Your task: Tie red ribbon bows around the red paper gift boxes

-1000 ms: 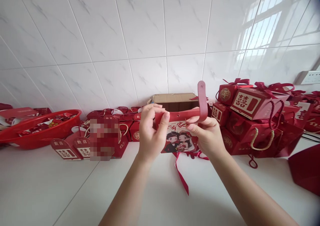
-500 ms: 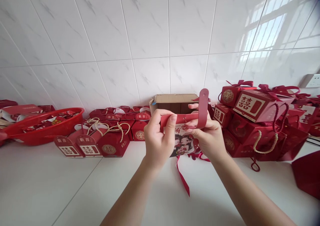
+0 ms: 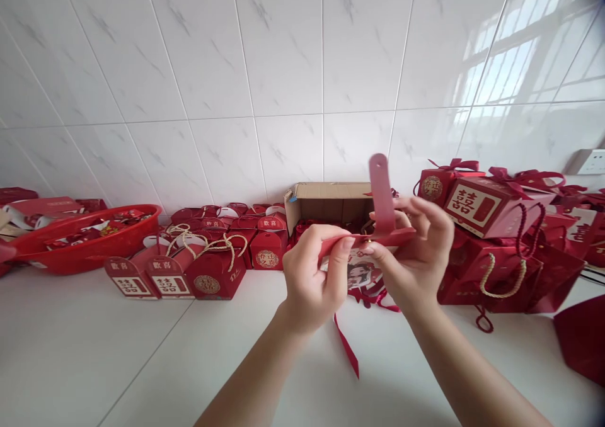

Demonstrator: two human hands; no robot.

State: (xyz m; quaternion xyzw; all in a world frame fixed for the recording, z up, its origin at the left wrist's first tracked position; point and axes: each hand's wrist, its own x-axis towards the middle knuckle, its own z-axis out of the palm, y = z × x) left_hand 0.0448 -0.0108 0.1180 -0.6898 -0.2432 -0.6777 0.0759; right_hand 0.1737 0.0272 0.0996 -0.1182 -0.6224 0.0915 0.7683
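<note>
Above the table, a red gift bag point(image 3: 360, 268) with a cartoon couple on its front is held between both hands. My left hand point(image 3: 316, 273) pinches its top edge, thumb in front and fingers folded behind. At the bag's rim, my right hand point(image 3: 416, 257) has its thumb by a small gold stud point(image 3: 368, 242), with some fingers behind and the others raised and curved. A red strap point(image 3: 382, 194) with a hole at its free end sticks up from the rim. Below the bag, a dark red ribbon point(image 3: 347, 348) trails on the table.
An open cardboard box point(image 3: 331, 191) stands by the tiled wall. Red gift boxes point(image 3: 208, 276) line the left, near a red basin point(image 3: 94, 254) of wrapped sweets that a person's hand point(image 3: 5, 250) touches. Stacked gift boxes point(image 3: 491, 206) rise at the right.
The bag's rim has tilted flatter, hiding more of its printed front. My right hand has moved slightly right, its fingers lifting, and the strap now leans left.
</note>
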